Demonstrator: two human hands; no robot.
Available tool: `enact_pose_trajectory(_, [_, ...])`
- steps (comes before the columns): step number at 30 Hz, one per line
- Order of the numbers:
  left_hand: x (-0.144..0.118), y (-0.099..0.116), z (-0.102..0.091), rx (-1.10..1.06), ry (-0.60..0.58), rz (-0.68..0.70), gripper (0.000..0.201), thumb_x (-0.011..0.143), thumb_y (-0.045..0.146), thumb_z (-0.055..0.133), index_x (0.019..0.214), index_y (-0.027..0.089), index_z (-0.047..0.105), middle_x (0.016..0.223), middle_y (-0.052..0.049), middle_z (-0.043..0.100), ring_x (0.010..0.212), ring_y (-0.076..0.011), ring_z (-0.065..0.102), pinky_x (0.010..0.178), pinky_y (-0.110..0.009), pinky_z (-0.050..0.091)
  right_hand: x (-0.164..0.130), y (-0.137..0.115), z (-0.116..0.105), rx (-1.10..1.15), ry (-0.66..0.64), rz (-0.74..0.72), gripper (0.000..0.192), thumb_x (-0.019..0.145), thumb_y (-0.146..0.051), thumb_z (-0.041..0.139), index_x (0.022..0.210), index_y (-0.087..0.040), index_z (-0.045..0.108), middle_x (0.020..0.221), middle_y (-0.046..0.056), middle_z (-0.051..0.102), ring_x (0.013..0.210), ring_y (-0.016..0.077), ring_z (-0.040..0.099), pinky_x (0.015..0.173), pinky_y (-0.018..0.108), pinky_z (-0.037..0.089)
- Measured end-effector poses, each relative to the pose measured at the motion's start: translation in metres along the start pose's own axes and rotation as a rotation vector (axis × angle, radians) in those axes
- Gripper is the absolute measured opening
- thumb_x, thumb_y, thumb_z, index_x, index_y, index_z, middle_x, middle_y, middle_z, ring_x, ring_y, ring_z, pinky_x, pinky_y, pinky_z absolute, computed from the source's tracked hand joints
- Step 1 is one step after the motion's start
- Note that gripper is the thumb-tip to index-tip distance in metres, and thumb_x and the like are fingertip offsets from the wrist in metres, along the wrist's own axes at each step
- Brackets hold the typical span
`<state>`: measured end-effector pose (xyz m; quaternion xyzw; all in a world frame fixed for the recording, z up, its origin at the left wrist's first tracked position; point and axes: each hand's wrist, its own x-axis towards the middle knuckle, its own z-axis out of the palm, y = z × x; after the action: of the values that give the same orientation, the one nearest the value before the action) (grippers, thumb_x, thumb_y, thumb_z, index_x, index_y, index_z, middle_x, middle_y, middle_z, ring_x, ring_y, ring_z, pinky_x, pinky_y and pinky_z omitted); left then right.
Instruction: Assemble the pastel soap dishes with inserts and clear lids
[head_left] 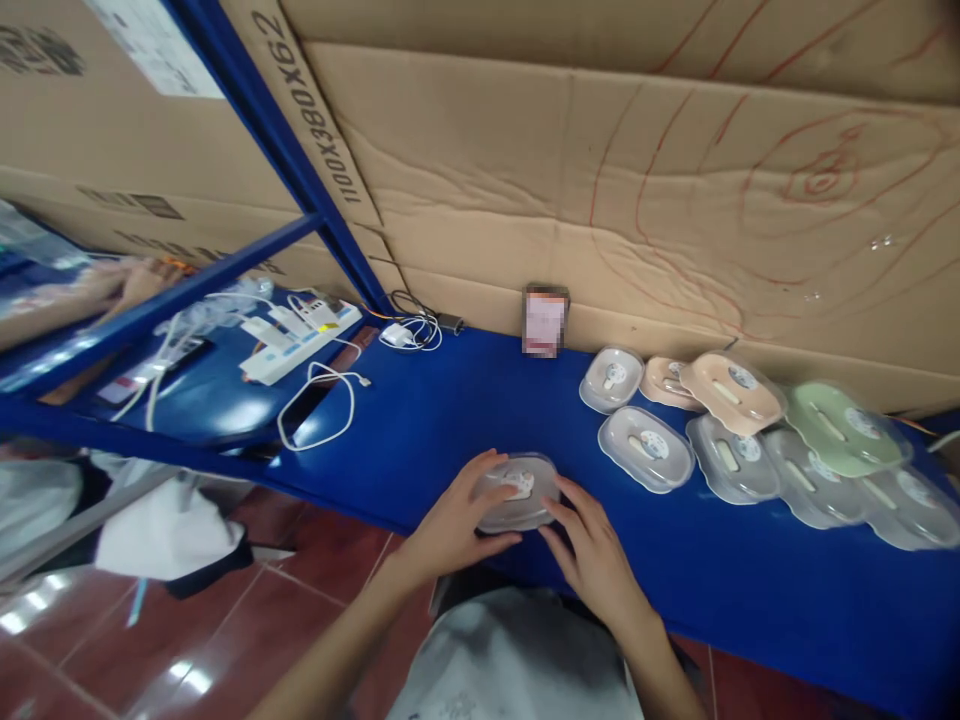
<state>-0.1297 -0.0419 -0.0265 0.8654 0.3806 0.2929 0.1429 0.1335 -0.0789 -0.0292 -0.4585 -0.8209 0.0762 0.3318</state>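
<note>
A small oval clear plastic container (521, 487) with a white item inside lies at the near edge of the blue table (450, 410). My left hand (454, 520) grips its left side, thumb under the near rim and fingers over the top. My right hand (592, 550) holds its right side, fingertips touching the lid. Both hands are on the same container.
Several similar oval containers, clear (645, 447), pink (731, 390) and green (847, 428), lie in a row at the right. A small upright device (545, 320) leans on the cardboard wall. A white power strip (300, 340) and cables (322, 405) lie at the left. Red tiled floor lies below.
</note>
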Motion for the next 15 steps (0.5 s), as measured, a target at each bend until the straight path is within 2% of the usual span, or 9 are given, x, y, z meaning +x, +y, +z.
enact_pose_trajectory(6, [0.009, -0.001, 0.002, -0.015, -0.012, 0.007, 0.058, 0.090, 0.036, 0.086, 0.143, 0.028, 0.063, 0.162, -0.016, 0.049, 0.158, -0.0396, 0.043, 0.123, -0.061, 0.049, -0.004, 0.002, 0.004, -0.078, 0.100, 0.007, 0.031, 0.106, -0.025, 0.063, 0.136, -0.025, 0.070, 0.143, 0.015, 0.069, 0.129, 0.0283, 0.071, 0.106, 0.048, 0.063])
enact_pose_trajectory(11, [0.007, -0.006, 0.007, -0.021, 0.047, 0.057, 0.054, 0.093, 0.039, 0.083, 0.141, 0.027, 0.064, 0.161, -0.016, 0.051, 0.156, -0.0391, 0.046, 0.124, -0.062, 0.047, -0.006, 0.002, 0.008, -0.044, 0.089, 0.019, 0.031, 0.107, -0.027, 0.061, 0.135, -0.022, 0.070, 0.146, 0.018, 0.067, 0.136, 0.0298, 0.067, 0.111, 0.052, 0.059])
enact_pose_trajectory(15, [0.009, -0.010, 0.013, -0.025, 0.083, 0.093, 0.053, 0.095, 0.039, 0.081, 0.142, 0.025, 0.061, 0.159, -0.018, 0.052, 0.154, -0.0394, 0.047, 0.123, -0.066, 0.046, -0.002, -0.002, 0.004, -0.040, 0.063, 0.039, 0.036, 0.107, -0.029, 0.060, 0.141, -0.021, 0.064, 0.152, 0.020, 0.062, 0.144, 0.0291, 0.061, 0.116, 0.051, 0.056])
